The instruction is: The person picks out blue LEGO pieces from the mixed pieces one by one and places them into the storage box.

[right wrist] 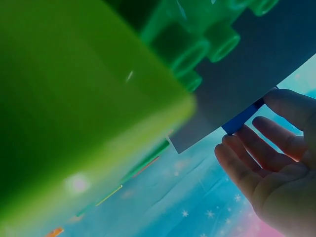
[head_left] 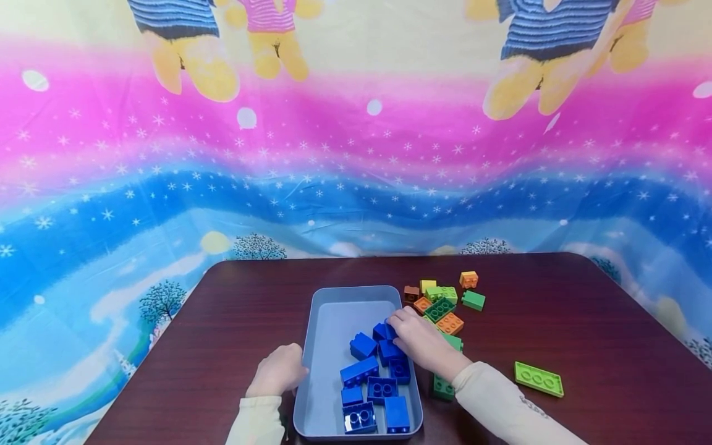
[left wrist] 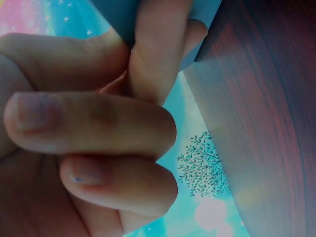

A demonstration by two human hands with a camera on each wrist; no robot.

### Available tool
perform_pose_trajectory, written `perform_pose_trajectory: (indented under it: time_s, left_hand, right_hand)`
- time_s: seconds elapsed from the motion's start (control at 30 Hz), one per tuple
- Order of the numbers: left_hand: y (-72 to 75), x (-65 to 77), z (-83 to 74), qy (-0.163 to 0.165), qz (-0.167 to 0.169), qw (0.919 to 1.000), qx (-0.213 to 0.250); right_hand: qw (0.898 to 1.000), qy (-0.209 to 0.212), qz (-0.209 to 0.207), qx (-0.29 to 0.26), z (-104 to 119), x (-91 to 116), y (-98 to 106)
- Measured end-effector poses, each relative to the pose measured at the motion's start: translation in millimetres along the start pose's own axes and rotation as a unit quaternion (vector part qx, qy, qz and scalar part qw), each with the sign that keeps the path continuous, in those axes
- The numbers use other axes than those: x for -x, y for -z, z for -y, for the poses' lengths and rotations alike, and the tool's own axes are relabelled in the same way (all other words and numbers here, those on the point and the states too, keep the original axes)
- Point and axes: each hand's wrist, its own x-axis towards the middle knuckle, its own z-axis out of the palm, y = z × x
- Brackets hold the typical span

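Observation:
A grey-blue tray (head_left: 334,321) lies on the table with several blue bricks (head_left: 360,372) loose in its right half. My left hand (head_left: 277,369) is at the tray's left side; in the left wrist view its thumb and forefinger pinch the tray wall (left wrist: 116,19), the other fingers curled. Over the far right part of the tray, my right hand (head_left: 418,339) holds a blue brick (right wrist: 243,119) by its fingertips. Most of that brick is hidden by the fingers and the tray wall in the right wrist view.
Right of the tray lies a loose group of green, orange, yellow and brown bricks (head_left: 449,322), partly under the right forearm. A flat lime-green brick (head_left: 538,379) lies farther right. Behind the dark wooden table (head_left: 250,309) hangs a printed cloth (head_left: 356,204).

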Motion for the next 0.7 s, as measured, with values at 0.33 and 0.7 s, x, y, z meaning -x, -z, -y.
perform_pose_trajectory:
  time_s: [0.33, 0.7]
  left_hand:
    - [0.0, 0.3, -0.5, 0.003, 0.001, 1.0, 0.004]
    - [0.0, 0.2, -0.7, 0.001, 0.001, 1.0, 0.006]
  right_hand:
    - [1.0, 0.002, 0.001, 0.01, 1.1, -4.0, -3.2]
    - [1.0, 0.004, -0.009, 0.018, 0.4, -4.3, -6.7]
